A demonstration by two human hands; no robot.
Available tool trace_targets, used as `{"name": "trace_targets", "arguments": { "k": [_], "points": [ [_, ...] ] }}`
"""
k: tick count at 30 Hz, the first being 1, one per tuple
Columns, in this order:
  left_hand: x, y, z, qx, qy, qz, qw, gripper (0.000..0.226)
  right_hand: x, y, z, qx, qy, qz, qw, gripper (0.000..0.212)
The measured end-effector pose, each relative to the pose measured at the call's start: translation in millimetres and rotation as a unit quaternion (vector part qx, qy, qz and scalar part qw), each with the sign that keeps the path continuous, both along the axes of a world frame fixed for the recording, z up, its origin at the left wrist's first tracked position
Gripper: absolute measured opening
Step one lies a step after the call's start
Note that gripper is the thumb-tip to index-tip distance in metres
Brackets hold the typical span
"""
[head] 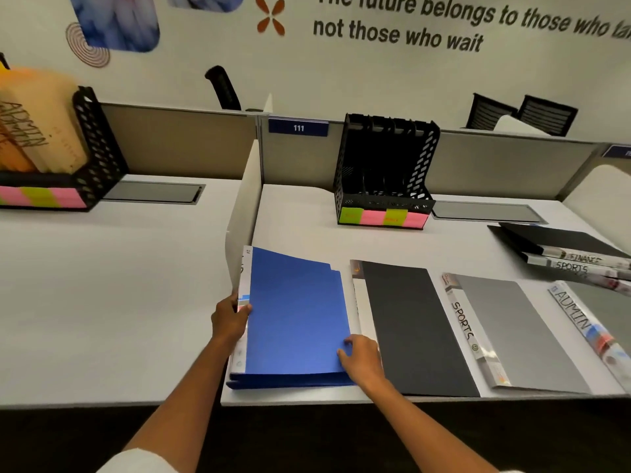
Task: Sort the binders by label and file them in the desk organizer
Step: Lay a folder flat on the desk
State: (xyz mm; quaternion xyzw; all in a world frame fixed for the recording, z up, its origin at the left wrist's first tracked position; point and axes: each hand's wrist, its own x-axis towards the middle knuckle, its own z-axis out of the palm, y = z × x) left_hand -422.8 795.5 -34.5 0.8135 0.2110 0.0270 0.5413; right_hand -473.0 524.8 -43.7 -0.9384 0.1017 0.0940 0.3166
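Blue binder (295, 315) lies at the desk's (300, 230) near edge. Left hand (229, 319) grips its spine at 9 o'clock; right hand (362, 358) pinches its open edge. Black desk organizer (386, 169) stands at 12 o'clock, well apart.

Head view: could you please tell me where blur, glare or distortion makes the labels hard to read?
Head view: wide-angle bend curves the wall lettering; organizer sticky notes too soft to read; glare on the ADMIN binder spine; SPORTS binder label legible.
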Motion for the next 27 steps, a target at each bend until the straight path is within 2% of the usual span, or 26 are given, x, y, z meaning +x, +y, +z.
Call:
{"name": "trace_targets", "arguments": {
  "k": [7,12,16,18,21,27],
  "points": [
    [1,-1,0,0.026,0.001,-0.004,1.0,0.035,-9,15,-3,-0.058,0.007,0.017,0.998,0.023],
    [0,-8,6,0.024,-0.004,-0.005,1.0,0.043,-12,16,-5,-0.059,0.013,0.026,0.998,0.031],
    [-3,-23,19,0.065,-0.111,0.001,0.992,0.049,-14,14,-5,-0.037,0.01,0.036,0.999,0.04],
    [1,-31,21,0.094,-0.152,-0.022,0.984,0.054,-13,10,-3,-0.013,-0.004,0.033,0.999,0.046],
    [3,-52,21,0.098,-0.131,-0.067,0.984,0.064,-11,-1,2,0.014,-0.041,0.037,0.998,0.051],
    [-1,-103,19,0.098,-0.119,-0.134,0.979,0.07,-10,-38,15,0.015,-0.135,-0.002,0.991,0.055]
  ]
}}
